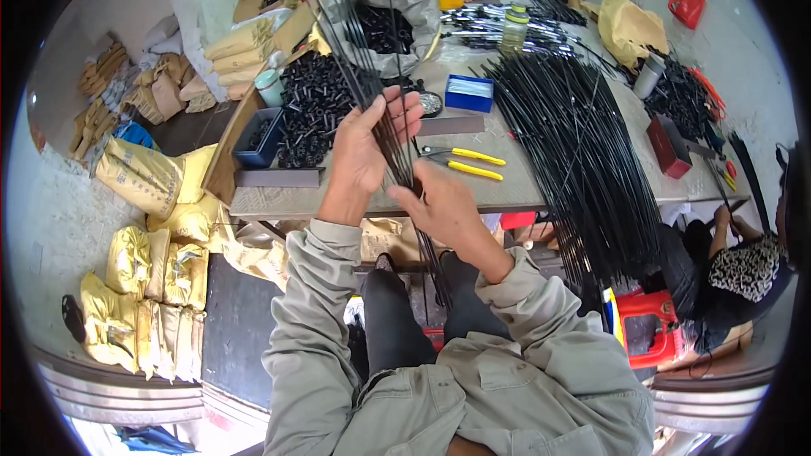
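A bundle of long, thin black rods (358,51) slants across in front of me, its upper ends fanned out over the table. My left hand (365,139) cradles it, palm up, with the rods lying between thumb and loosely curled fingers. Lower down, my right hand (448,207) is closed around the same bundle, whose lower ends hang over my lap. Just right of my hands lie yellow-handled pliers (469,161). A large pile of similar black rods (574,152) covers the table's right part and hangs over its front edge.
Small black tubular parts (317,105) are heaped behind a blue bin (259,137). A grey sack (405,0) of black parts, a blue box (470,94) and a bottle (514,29) stand farther back. People sit across and at right. A red stool (649,329) is at lower right.
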### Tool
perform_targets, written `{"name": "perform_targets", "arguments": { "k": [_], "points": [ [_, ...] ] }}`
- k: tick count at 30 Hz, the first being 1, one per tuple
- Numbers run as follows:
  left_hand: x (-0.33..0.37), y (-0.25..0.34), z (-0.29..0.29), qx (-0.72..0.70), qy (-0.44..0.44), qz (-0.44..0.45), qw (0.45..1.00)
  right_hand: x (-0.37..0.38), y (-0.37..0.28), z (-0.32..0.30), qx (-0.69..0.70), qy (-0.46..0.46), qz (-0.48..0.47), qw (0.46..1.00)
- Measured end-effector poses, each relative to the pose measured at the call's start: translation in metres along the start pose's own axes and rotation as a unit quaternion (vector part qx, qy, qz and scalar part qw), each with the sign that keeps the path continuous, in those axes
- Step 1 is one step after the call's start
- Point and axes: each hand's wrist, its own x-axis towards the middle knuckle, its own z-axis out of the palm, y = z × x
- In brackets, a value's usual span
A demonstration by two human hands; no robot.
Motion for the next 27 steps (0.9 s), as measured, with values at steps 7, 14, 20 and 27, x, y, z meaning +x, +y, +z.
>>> {"name": "perform_targets", "arguments": {
  "k": [7, 14, 20, 27],
  "points": [
    [0.01, 0.011, -0.029, 0.072, 0.006, 0.03, 0.997, 0.031, 0.071, -0.112, -0.284, 0.137, 0.157, 0.936],
    [0.008, -0.002, -0.004, 0.096, 0.004, 0.035, 0.995, 0.04, 0.214, -0.16, -0.471, 0.081, 0.296, 0.827],
    [-0.01, 0.014, -0.001, 0.065, 0.002, 0.033, 0.997, 0.056, 0.229, -0.157, -0.503, -0.011, 0.214, 0.838],
    [-0.009, 0.0, -0.005, 0.039, -0.052, 0.035, 0.997, 0.065, 0.214, -0.168, -0.541, -0.046, 0.14, 0.828]
  ]
}}
